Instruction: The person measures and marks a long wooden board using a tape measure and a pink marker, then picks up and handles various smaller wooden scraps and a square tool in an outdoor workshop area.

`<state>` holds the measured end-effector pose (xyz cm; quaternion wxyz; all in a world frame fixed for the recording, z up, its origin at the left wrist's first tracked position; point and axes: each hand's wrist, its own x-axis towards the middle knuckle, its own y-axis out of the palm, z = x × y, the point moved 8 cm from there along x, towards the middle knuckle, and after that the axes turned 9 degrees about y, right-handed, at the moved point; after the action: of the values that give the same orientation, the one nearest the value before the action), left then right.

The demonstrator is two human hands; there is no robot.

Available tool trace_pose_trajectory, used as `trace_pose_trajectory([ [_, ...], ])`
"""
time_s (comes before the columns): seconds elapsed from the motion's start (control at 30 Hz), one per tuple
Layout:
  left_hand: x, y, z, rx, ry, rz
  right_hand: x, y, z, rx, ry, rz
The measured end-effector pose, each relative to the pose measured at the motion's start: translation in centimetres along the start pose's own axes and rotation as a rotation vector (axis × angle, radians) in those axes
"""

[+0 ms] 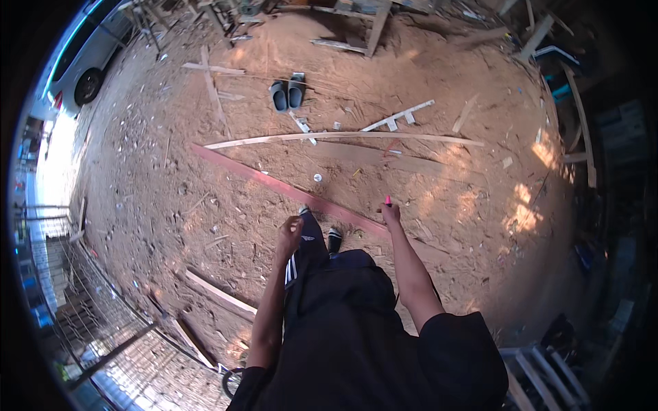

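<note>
My right hand (390,213) grips a small object with a bright pink end (388,199), possibly a marker; the rest of it is hidden in my fingers. Just beyond my feet a long reddish board (288,189) lies slantwise on the dirt, its near end passing by my right forearm. My left hand (291,231) hangs beside my left thigh with curled fingers, and whether anything is inside cannot be seen. A pale, thin wooden strip (329,135) lies farther out, one end close to the board's far left end.
Grey slippers (287,95) stand on the dirt ahead, near a whitish slat with short crosspieces (398,115). Crossed wood strips (208,77) lie to their left. Timber lengths (221,290) lie near the wire fence (97,313) at lower left. A car (82,56) is parked upper left.
</note>
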<state>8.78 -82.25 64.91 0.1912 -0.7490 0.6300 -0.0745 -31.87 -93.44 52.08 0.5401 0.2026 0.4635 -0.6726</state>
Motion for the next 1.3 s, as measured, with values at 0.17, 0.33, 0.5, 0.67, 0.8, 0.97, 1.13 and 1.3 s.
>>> trace_pose_trajectory([
  [0.17, 12.8, 6.1, -3.9, 0.02, 0.136, 0.265, 1.8, -0.2, -0.3, 0.022, 0.134, -0.096],
  [0.33, 22.9, 13.6, -2.9, 0.149, -0.001, 0.587, 3.6, 0.1, -3.5, 0.22, 0.289, -0.196],
  [0.5, 30.6, 18.7, 3.3, 0.475, 0.208, 0.942, 5.3, 3.2, -0.9, 0.244, 0.284, -0.313],
  [0.67, 38.8, 23.8, 14.8, 0.817, 0.151, 1.276, 8.8, 7.0, 4.3, 0.22, 0.111, -0.351],
  [0.8, 49.9, 27.6, 25.5, 1.07, 0.223, 1.298, 15.0, 12.0, 4.0, 0.326, 0.081, -0.452],
  [0.97, 60.7, 36.9, 32.0, 0.753, 0.119, 0.916, 20.5, 18.1, 3.9, 0.265, 0.039, -0.321],
  [1.13, 61.5, 46.4, 36.7, 0.826, 0.218, 1.144, 23.4, 22.4, 1.5, 0.185, 0.086, -0.098],
  [1.3, 59.8, 53.0, 39.4, 0.792, 0.109, 1.313, 26.0, 20.0, -1.9, 0.182, 0.23, -0.105],
])
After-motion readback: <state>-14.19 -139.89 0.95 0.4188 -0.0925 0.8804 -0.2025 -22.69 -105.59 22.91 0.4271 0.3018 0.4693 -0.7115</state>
